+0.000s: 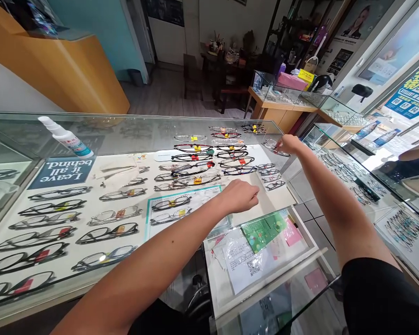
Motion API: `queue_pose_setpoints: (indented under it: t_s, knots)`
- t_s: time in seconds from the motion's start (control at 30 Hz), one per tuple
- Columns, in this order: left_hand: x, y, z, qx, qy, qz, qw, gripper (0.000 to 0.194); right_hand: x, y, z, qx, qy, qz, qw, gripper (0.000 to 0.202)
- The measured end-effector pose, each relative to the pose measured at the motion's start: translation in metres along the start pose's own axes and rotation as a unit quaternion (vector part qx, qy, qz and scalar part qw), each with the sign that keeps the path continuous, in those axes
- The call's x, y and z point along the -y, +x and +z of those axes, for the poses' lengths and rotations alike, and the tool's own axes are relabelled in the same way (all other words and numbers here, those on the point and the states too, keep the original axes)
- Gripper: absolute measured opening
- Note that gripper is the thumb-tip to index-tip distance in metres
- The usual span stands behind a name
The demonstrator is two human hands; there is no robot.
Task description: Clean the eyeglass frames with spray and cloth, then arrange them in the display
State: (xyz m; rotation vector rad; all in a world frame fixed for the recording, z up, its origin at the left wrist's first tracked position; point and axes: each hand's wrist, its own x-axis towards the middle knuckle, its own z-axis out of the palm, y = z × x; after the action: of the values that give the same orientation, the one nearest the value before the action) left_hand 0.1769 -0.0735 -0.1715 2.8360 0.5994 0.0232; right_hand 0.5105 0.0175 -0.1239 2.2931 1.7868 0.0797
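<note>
My right hand (289,144) reaches to the far right corner of the glass display case (132,122). Its fingers pinch a pair of eyeglasses (271,146) with thin frames. Above the near edge of the case is my left hand (240,196), closed with the fingers curled under; whatever they may hold is hidden. Between the hands lie small stacked eyeglasses (270,174). Left of them, rows of dark-framed eyeglasses (191,158) carry yellow, red and orange tags.
A white spray bottle (68,138) stands on the glass at the left. Below my left hand, an open drawer (212,284) holds papers and a green leaflet (265,231). More glass cases with eyeglasses (345,170) line the right. Part of another person (413,174) shows at the right edge.
</note>
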Motion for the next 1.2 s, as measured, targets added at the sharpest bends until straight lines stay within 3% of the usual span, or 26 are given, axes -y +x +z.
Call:
queue_pose_setpoints:
  t_s: [0.17,0.27,0.33,0.47,0.53,0.63,0.77,0.9,1.0,1.2]
  knots:
    - [0.001,0.002,0.0,-0.006,-0.002,0.0,1.0,0.029,-0.031,-0.064,0.003,-0.02,0.011,0.002,1.0,0.031]
    - [0.001,0.002,0.0,-0.005,-0.013,-0.005,1.0,0.027,-0.044,-0.127,-0.008,-0.026,0.14,-0.081,0.986,0.029]
    - [0.002,0.003,0.0,-0.006,-0.017,-0.009,1.0,0.026,-0.041,-0.177,-0.019,0.026,0.232,-0.176,0.956,0.031]
    - [0.004,0.006,0.003,-0.01,-0.023,-0.015,1.0,0.026,-0.002,-0.269,-0.024,0.16,0.299,-0.278,0.899,0.028]
    - [0.005,0.007,0.004,-0.01,-0.032,-0.017,0.999,0.027,0.025,-0.3,-0.008,0.178,0.253,-0.302,0.902,0.02]
    - [0.007,0.007,0.006,-0.013,-0.04,-0.02,0.999,0.028,0.06,-0.321,0.036,0.137,0.082,-0.335,0.929,0.019]
    - [0.008,0.006,0.006,-0.014,-0.051,-0.022,0.998,0.028,0.079,-0.302,0.1,0.065,-0.029,-0.365,0.928,0.019]
    - [0.006,0.002,0.003,-0.004,-0.056,-0.008,0.998,0.038,0.074,-0.241,0.149,-0.02,-0.078,-0.367,0.927,0.028]
    - [0.004,-0.001,0.001,0.001,-0.053,0.001,0.999,0.039,0.057,-0.179,0.169,-0.071,-0.07,-0.318,0.943,0.033]
    - [0.003,-0.006,0.001,0.006,-0.08,-0.007,0.997,0.042,0.012,-0.053,0.191,-0.147,-0.048,-0.211,0.965,0.04]
